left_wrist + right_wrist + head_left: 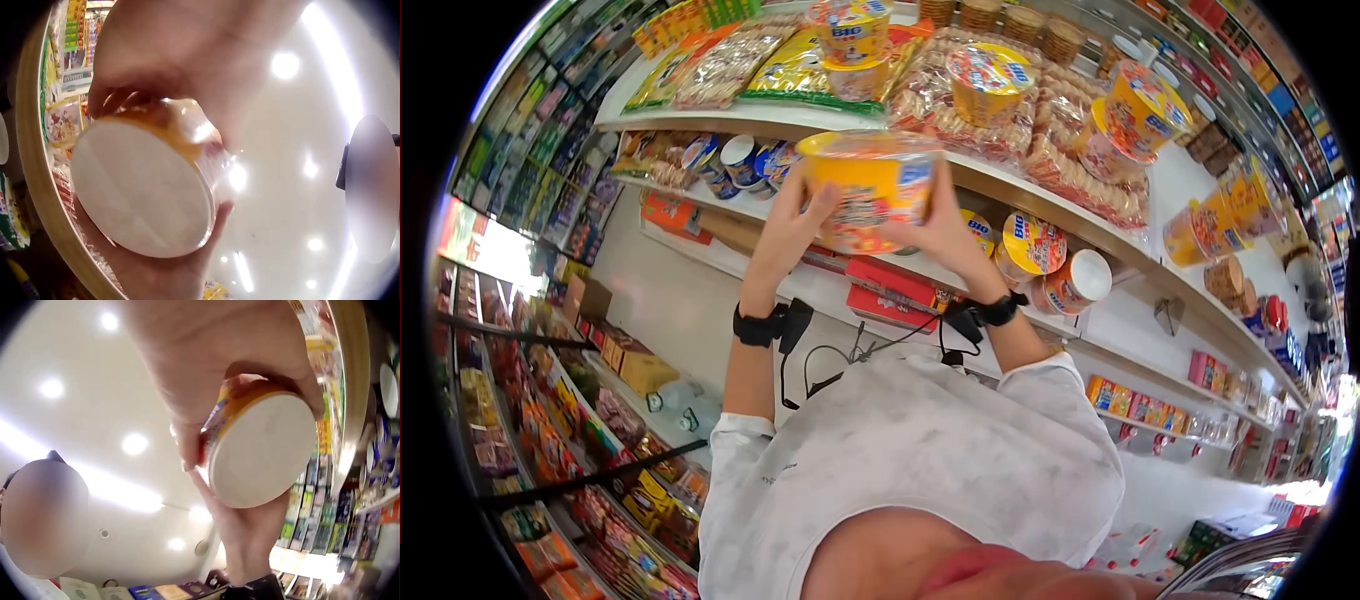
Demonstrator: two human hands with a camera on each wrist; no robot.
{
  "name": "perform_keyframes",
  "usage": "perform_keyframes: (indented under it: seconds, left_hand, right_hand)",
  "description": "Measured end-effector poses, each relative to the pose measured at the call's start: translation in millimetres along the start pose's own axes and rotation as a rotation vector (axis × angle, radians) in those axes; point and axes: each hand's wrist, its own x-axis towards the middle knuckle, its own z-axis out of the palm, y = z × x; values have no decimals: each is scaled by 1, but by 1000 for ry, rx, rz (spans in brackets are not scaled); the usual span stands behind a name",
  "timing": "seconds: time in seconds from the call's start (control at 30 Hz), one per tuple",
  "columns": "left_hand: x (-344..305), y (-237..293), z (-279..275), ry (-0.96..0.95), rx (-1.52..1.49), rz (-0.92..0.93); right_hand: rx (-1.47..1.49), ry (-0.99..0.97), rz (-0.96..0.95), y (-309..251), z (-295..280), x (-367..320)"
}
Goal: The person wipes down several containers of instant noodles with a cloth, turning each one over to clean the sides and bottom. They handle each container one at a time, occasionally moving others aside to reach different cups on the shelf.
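Observation:
A yellow and orange noodle cup (870,190) in clear wrap is held up in front of the shelf by both hands. The left hand (798,215) grips its left side, and the right hand (940,215) grips its right side. Its white round base (144,187) faces the camera in the left wrist view, with the left hand (169,56) curled round the edge. In the right wrist view the base (264,450) shows too, the right hand (219,356) gripping the cup's side. The cup's far side is hidden.
The upper shelf (790,118) bears bagged snacks and more yellow cups (990,85). Below it, cups (1030,245) lie on their sides beside a white-based one (1088,275). Red boxes (895,285) sit lower. Snack racks (550,430) stand at the left.

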Motion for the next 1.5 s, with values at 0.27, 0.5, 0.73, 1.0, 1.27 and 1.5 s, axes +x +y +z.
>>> perform_keyframes:
  seconds: [0.27,0.5,0.73,1.0,1.27,1.5]
  left_hand:
    - [119,-22,119,-23,372,561]
    - [205,-79,202,92,735,545]
    - [205,-66,140,-81,-665,-201]
    - [118,-41,71,-309,-1210,-330]
    - [86,-30,38,-225,-1063,-331]
    - [104,-23,67,42,-495,-16]
  right_hand:
    - [16,604,-11,-38,-101,-119]
    - [-108,878,-115,-49,-114,-193]
    - [-106,924,-108,-63,-114,-227]
    - [76,828,-127,-69,-92,-189]
    - [90,662,-38,-47,-75,-164]
    - [-80,762,-39,-44,-65,-157]
